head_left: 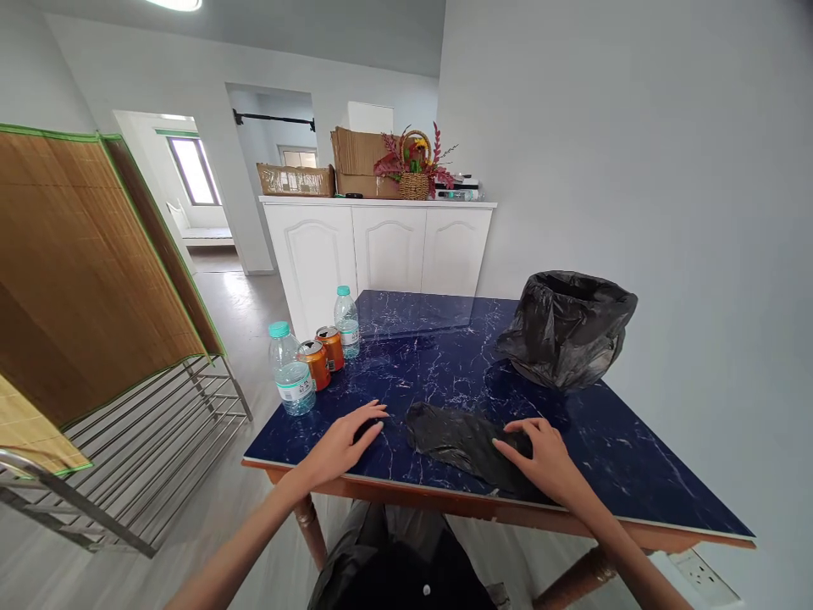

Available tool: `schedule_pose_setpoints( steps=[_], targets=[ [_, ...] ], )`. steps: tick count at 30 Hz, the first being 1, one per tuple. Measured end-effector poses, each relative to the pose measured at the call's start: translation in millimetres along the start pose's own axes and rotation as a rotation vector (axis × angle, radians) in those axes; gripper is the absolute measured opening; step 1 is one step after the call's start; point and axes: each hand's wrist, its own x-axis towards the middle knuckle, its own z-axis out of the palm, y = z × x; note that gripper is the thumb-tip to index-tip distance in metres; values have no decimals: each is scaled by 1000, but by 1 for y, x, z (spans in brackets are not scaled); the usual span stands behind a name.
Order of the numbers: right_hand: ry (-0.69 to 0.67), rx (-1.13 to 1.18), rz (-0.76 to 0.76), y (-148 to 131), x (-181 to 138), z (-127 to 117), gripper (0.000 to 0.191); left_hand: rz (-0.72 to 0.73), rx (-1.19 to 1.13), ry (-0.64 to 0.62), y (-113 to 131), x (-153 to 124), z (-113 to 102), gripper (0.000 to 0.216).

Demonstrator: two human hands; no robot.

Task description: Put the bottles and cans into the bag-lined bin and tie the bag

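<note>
A crumpled black plastic bag (454,440) lies flat near the front edge of the dark blue marble-patterned table (432,356). My right hand (539,457) rests on its right end, fingers spread and pressing down. My left hand (346,440) lies on the tabletop just left of the bag, fingers stretched over a small dark bit I cannot make out. A second black bag (568,326), opened up and standing with its mouth wide, sits at the table's right side near the wall.
At the table's left edge stand two water bottles (292,368) (346,322) and two orange cans (316,364) (331,347). A white cabinet (381,246) with cardboard boxes and a flower basket (414,169) stands behind. A bamboo mat and metal rack (146,440) fill the left.
</note>
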Motion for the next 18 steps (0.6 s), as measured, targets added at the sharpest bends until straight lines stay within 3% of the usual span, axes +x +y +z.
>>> schedule_pose_setpoints(
  steps=[6, 10, 14, 18],
  targets=[
    [-128, 159, -51, -27, -3, -2, 29, -57, -35, 100, -8, -2, 4, 36],
    [-225, 486, 165, -23, 3, -19, 45, -76, -28, 96, -6, -3, 4, 36],
    [-117, 602, 383, 12, 19, -44, 68, -92, -13, 98, -8, -5, 3, 35],
    [37, 473, 436, 72, 34, -71, 70, -83, -2, 110, -10, -5, 6, 34]
  ],
)
